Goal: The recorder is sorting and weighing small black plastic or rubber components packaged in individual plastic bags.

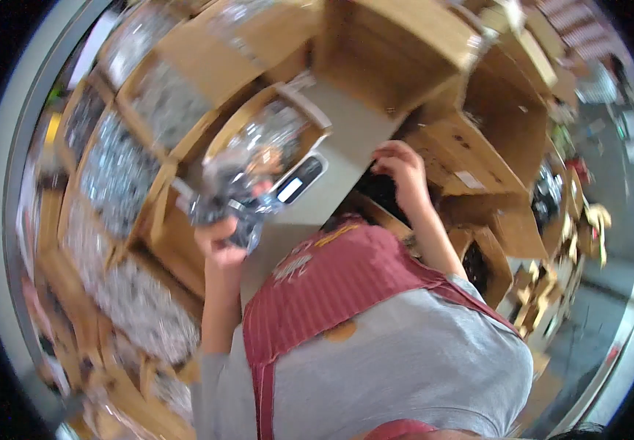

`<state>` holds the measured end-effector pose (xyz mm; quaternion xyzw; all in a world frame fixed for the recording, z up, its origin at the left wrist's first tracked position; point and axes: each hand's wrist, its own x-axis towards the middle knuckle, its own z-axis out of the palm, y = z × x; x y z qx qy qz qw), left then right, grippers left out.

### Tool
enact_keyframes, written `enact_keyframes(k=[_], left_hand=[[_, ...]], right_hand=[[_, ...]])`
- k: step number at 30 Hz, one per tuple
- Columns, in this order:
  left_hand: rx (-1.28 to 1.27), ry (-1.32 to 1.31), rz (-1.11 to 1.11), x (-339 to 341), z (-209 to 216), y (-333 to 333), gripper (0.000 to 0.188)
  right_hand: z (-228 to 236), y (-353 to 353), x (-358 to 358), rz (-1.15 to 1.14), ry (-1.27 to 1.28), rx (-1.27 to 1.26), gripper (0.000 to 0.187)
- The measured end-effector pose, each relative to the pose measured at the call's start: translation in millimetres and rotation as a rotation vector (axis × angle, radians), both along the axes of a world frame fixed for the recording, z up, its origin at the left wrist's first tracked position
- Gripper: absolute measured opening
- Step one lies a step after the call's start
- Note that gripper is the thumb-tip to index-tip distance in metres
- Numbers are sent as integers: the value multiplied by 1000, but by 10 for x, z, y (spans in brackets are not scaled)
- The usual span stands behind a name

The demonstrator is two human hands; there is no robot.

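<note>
My left hand [221, 243] is closed round clear plastic bags [247, 213] with dark pieces inside, blurred by motion. Just beyond it, a cardboard tray [308, 111] holds more clear bags and something orange-brown. Beside the tray, on the grey tabletop [353, 121], is a white device [303, 178] with a dark panel and a lit display, like a digital scale. At the table's right edge, my right hand [402, 167] hangs above a black bundle [379, 192]. Its fingers look bent, but blur hides whether they grip anything.
Open cardboard boxes filled with clear-bagged parts [119, 172] crowd the left side. A large open box [386, 55] stands at the far side of the table, and another open carton [471, 158] is to the right. Grey floor [603, 213] shows at the far right.
</note>
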<state>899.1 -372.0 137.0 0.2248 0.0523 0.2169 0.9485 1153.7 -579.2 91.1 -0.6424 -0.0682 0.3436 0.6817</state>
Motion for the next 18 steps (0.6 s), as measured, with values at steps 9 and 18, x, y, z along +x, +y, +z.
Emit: enact_keyframes(k=[9, 18], left_hand=[[159, 618, -519, 1068, -332, -746, 58], [551, 487, 48, 2190, -1084, -1077, 45]], right_hand=[[-203, -563, -232, 29, -263, -138, 23], [223, -1861, 97, -248, -222, -253, 18]])
